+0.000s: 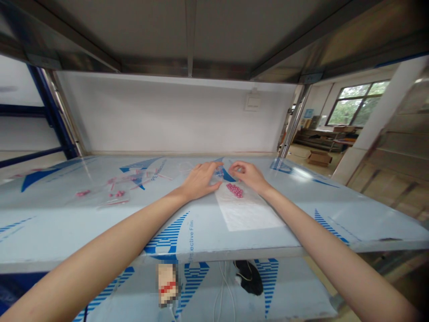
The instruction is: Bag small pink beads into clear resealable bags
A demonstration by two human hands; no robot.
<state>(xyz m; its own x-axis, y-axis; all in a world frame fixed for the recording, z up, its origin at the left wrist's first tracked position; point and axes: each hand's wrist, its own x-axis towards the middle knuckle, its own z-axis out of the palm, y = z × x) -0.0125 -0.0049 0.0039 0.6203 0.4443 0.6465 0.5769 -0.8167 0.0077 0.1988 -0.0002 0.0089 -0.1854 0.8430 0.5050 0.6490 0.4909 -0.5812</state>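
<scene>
My left hand [201,180] rests palm down at the middle of the work surface, thumb apart from the outstretched fingers. Its fingertips reach a small clear plastic bag [219,172], hard to make out against the blue print. To the right, my right hand [250,175] has thumb and forefinger curled together in a pinch; what lies between them is too small to tell. Just in front of both hands, a cluster of pink beads [235,190] sits on a white sheet [251,214].
Several small clear bags with pink beads [117,193] lie to the left on the film-covered shelf [100,232]. A metal shelf [150,36] hangs overhead. The lower shelf holds a blurred-out object [167,284], a black item [250,277] and white cables [223,290].
</scene>
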